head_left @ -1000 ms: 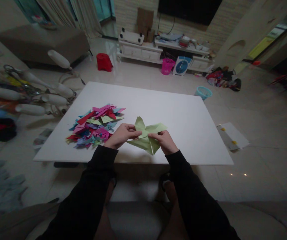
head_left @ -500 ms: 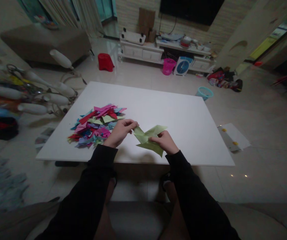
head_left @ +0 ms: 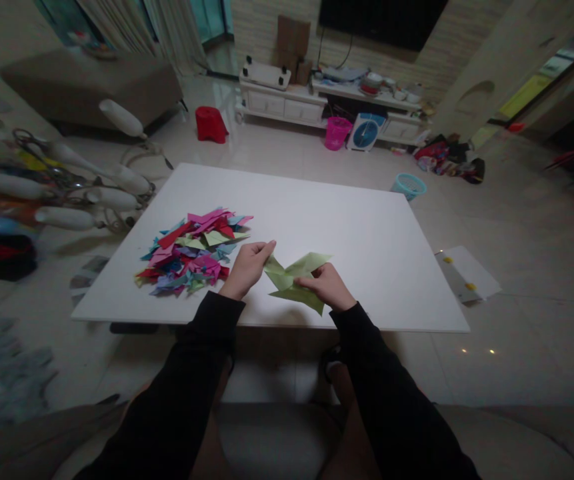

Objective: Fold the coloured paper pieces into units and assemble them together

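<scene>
A folded light-green paper with several pointed flaps is held between my hands above the near part of the white table. My left hand pinches its left tip between thumb and fingers. Closed on the paper's right-middle part is my right hand, its thumb lying on top and the other fingers partly hidden behind. Left of my left hand lies a heap of folded papers in pink, red, blue, purple and green.
A lamp with several white shades stands at the table's left. Past the far edge are a red stool, a pink bin, and a blue fan. A light-blue basket is near the far right corner.
My left hand has turned slightly and shifted a little right, its thumb now pointing up at the tip. The green paper has moved slightly left.
</scene>
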A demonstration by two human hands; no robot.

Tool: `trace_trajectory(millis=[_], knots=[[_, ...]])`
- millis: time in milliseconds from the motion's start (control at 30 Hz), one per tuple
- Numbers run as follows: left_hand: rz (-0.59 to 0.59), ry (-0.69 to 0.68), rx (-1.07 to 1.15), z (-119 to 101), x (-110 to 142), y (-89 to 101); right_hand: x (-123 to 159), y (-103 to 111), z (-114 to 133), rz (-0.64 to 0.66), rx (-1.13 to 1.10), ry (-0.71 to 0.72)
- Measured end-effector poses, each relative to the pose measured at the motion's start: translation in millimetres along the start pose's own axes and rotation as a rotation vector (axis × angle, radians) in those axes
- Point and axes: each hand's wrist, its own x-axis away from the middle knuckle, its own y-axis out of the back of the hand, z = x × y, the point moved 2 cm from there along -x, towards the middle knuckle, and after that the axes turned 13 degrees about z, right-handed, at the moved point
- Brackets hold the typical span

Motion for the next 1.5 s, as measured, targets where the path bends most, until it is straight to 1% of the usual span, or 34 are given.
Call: trace_trajectory(millis=[167, 267, 367, 467, 600, 667, 733, 833, 933, 1067, 1233, 1367, 1500], knots=[[-0.049, 0.017, -0.006, 4.2, -0.7, -3.3, 1.4, -1.3, -0.1, 0.025, 0.010, 0.000], [-0.093, 0.021, -0.045, 4.7, 0.1, -4.8, 1.1, -2.5, -0.5, 0.057, 0.019, 0.029], [-0.138, 0.044, -0.022, 8.3, -1.5, -3.3, -0.1, -3.0, -2.3, 0.070, 0.031, 0.050], [-0.184, 0.032, 0.042, 12.7, -6.5, 4.5, -0.8, -1.7, -4.4, 0.065, 0.039, 0.048], [-0.264, 0.012, 0.183, 10.1, -9.7, 22.0, -0.3, 3.1, -5.6, -0.003, 0.055, 0.015], [-0.231, 0.038, 0.244, 5.1, -7.5, 28.0, -0.2, 5.1, -5.4, -0.030, 0.054, 0.006], [-0.127, 0.062, 0.239, -0.8, -3.7, 29.8, -0.3, 6.2, -5.4, -0.043, 0.052, 0.003], [0.027, 0.079, 0.151, -7.2, 1.7, 26.5, -0.6, 6.3, -6.1, -0.048, 0.064, -0.006], [0.083, 0.071, 0.093, -9.7, 3.8, 21.1, -0.4, 5.4, -6.6, -0.039, 0.084, -0.016], [0.072, 0.026, 0.031, -9.2, 2.3, 17.0, 0.3, 3.8, -5.0, -0.029, 0.131, 0.020], [0.012, -0.003, -0.043, 0.0, -1.2, 13.0, 0.4, 1.0, -3.1, 0.007, 0.164, 0.047], [0.020, 0.018, -0.026, 7.7, -2.2, 3.9, -0.3, -1.5, -2.4, 0.049, 0.159, 0.073], [-0.033, 0.071, -0.088, 10.1, -0.2, -3.7, 0.3, -4.0, -0.8, 0.072, 0.169, 0.080]])
